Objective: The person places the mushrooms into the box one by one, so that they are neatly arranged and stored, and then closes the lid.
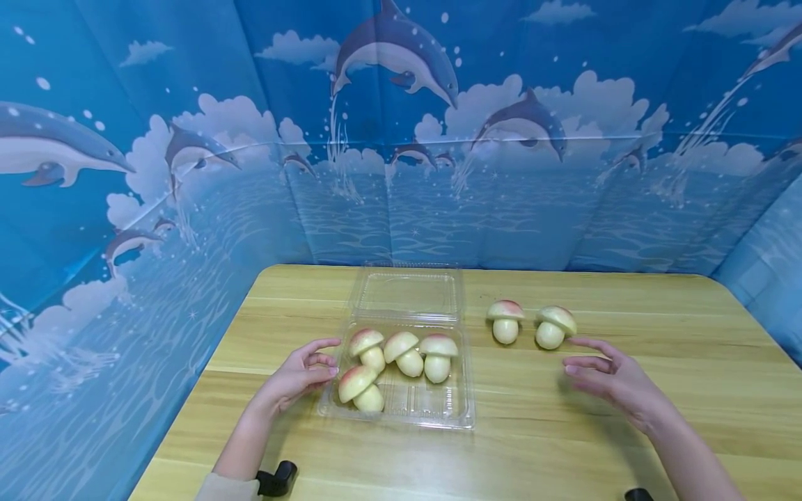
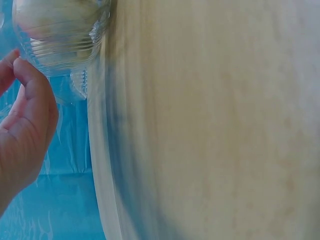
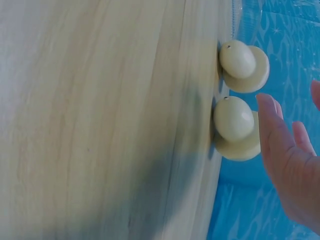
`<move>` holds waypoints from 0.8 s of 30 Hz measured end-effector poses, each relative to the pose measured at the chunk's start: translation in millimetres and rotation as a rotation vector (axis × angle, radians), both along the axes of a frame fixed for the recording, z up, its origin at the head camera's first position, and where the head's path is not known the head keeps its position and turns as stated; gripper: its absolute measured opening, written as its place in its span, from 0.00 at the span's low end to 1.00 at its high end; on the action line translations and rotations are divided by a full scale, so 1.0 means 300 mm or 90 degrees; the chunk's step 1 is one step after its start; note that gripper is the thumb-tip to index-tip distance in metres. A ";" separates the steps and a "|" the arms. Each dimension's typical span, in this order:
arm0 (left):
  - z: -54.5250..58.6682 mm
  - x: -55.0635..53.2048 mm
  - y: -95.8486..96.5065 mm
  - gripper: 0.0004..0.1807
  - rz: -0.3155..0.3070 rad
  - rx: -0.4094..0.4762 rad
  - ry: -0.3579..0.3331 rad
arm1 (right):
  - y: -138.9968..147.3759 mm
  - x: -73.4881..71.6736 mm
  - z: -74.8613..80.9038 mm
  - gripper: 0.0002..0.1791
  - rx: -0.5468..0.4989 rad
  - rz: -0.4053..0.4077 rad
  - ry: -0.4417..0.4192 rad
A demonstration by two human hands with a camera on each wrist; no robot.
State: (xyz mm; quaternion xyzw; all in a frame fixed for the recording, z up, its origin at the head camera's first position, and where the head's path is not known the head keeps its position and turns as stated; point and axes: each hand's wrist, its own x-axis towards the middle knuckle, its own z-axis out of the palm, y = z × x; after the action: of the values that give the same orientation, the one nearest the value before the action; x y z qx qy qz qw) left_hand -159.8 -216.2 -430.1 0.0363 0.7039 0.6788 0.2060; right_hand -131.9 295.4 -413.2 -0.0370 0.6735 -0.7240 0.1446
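A clear plastic clamshell box point(image 1: 416, 410) lies on the table with its lid point(image 1: 410, 293) folded back. Inside its base are several mushroom-shaped items, pale with pinkish caps, such as this mushroom point(image 1: 437, 369) at the right of the group. My left hand point(image 1: 299, 372) is at the box's left side, fingers loosely bent; whether the fingertips touch the wall I cannot tell. To the right of the box two more mushrooms stand on the table: a pink-capped mushroom point(image 1: 505, 322) and a paler mushroom point(image 1: 554, 327). Beside the paler one, my right hand point(image 1: 617, 383) has relaxed, spread fingers and holds nothing.
The wooden table point(image 1: 532, 431) has its back edge against a blue curtain point(image 1: 501, 209) printed with dolphins. A black wrist strap part point(image 1: 278, 479) shows at the left wrist, and another dark piece point(image 1: 639, 494) at the lower right.
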 end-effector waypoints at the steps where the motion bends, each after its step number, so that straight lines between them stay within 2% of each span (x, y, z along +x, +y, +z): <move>1: 0.000 0.000 0.000 0.35 0.000 -0.001 0.001 | 0.001 -0.001 -0.002 0.23 -0.004 -0.006 0.001; 9: -0.001 -0.003 -0.002 0.35 -0.004 -0.002 0.001 | 0.013 -0.028 -0.014 0.24 -0.003 -0.055 -0.029; 17: 0.001 -0.003 -0.005 0.35 -0.004 0.000 0.003 | 0.012 -0.048 -0.033 0.29 0.028 -0.074 -0.040; 24: -0.004 -0.001 -0.006 0.35 -0.006 0.007 0.003 | -0.002 -0.068 -0.050 0.47 0.049 -0.083 -0.061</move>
State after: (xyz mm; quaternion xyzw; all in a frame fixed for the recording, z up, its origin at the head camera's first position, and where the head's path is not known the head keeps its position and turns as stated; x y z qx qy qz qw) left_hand -160.2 -218.0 -431.3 0.0423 0.7003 0.6818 0.2073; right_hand -152.2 294.9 -428.3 0.0476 0.6943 -0.7062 0.1305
